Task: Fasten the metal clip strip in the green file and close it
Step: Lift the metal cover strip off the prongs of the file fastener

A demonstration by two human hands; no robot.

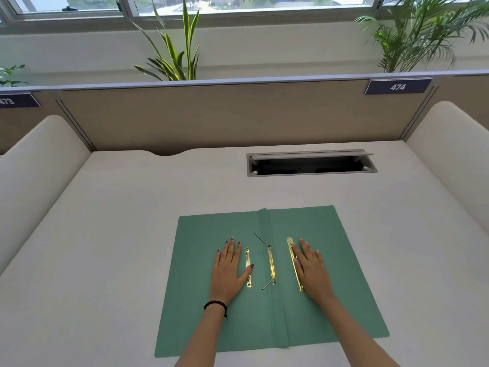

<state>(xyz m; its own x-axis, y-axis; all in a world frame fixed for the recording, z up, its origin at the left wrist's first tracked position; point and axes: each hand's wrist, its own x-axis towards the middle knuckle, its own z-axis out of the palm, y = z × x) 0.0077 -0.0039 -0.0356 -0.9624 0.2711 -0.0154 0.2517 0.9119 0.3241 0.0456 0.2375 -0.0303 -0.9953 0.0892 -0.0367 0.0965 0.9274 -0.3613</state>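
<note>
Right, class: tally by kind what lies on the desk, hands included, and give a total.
Green file: 1
Gold metal strips: 3
Hands, left hand and right hand: 2
Total: 6

From my remote view it's just a plain off-white desk (pixel 111 234) with a cable hatch (pixel 311 163) standing open near the back right, and the only thing lying on it is the green file (pixel 201 308), spread open flat toward the near edge.
</note>
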